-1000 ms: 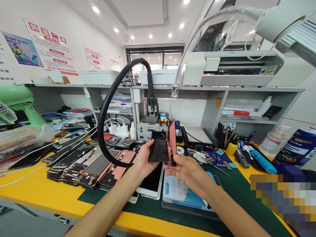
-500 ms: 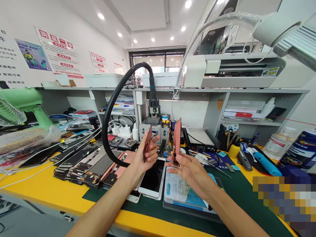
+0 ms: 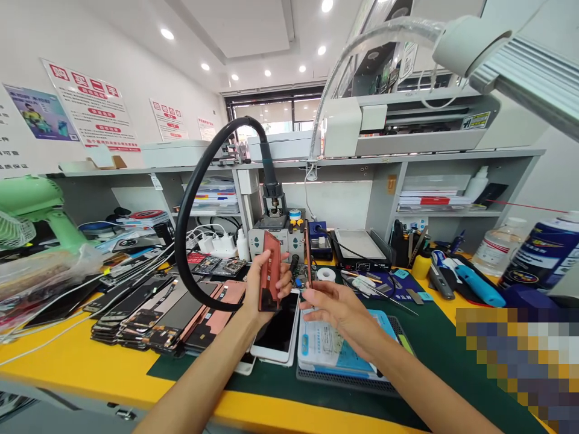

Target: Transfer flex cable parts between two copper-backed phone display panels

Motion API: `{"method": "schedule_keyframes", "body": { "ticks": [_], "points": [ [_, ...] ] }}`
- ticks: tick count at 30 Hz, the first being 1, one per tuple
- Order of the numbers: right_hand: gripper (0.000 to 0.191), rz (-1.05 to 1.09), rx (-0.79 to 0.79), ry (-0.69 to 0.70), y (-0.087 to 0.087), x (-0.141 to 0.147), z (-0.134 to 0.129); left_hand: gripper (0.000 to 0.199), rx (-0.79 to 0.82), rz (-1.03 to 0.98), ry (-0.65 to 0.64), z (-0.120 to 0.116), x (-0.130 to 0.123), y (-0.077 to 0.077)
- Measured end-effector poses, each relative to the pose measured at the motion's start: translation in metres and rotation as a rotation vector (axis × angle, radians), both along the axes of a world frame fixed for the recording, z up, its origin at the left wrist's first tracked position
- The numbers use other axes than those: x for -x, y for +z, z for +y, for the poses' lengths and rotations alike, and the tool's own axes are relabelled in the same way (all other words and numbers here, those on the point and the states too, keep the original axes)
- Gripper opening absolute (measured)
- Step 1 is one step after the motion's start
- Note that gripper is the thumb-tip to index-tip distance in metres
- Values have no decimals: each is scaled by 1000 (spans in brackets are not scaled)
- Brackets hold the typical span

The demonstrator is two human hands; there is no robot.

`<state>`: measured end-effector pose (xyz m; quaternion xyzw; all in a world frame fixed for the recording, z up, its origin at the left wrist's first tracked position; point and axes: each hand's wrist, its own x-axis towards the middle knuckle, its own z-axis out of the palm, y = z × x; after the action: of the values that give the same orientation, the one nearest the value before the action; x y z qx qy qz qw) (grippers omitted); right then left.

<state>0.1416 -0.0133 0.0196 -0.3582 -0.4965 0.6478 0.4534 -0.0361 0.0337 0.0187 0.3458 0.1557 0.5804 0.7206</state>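
Observation:
In the head view, my left hand [image 3: 257, 289] is closed around a phone screen panel [image 3: 270, 271], its copper-coloured back turned toward me. My right hand [image 3: 339, 304] pinches a second, thin panel [image 3: 309, 256] by its lower end; I see it almost edge-on, standing upright. The two panels are apart from each other. Below them lies a white phone [image 3: 275, 337] with a dark screen, partly covered by my left hand and wrist. A blue and white box [image 3: 325, 346] sits under my right hand.
Stacked phone screens [image 3: 136, 307] lie left on the yellow table [image 3: 63, 349]. A black hose [image 3: 185, 217] arches close to my left forearm. Behind are a grey machine [image 3: 257, 241] and a flat heating plate [image 3: 362, 247]. Tools and bottles stand right; a lamp [image 3: 474, 54] hangs above.
The left panel has turned so its copper back faces me more. The right panel has rotated from showing its face to nearly edge-on. Both hands keep their hold; the camera view shifted slightly.

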Motion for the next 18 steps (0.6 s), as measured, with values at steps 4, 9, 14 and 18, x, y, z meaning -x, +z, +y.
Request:
{"method": "schedule_keyframes", "body": {
  "ticks": [4,9,14,18],
  "points": [
    [54,-121,-94,-26,-4,3,0,35,13,87,213,-7,-17,-1],
    [47,-117,-191,8,-6,7,-3,40,66,174,312,-16,-26,-4],
    [54,-121,-176,40,-10,8,-3,39,53,190,310,-19,-25,-6],
    [55,-114,-137,64,-10,6,-4,44,48,154,236,-21,-25,-6]
  ]
}}
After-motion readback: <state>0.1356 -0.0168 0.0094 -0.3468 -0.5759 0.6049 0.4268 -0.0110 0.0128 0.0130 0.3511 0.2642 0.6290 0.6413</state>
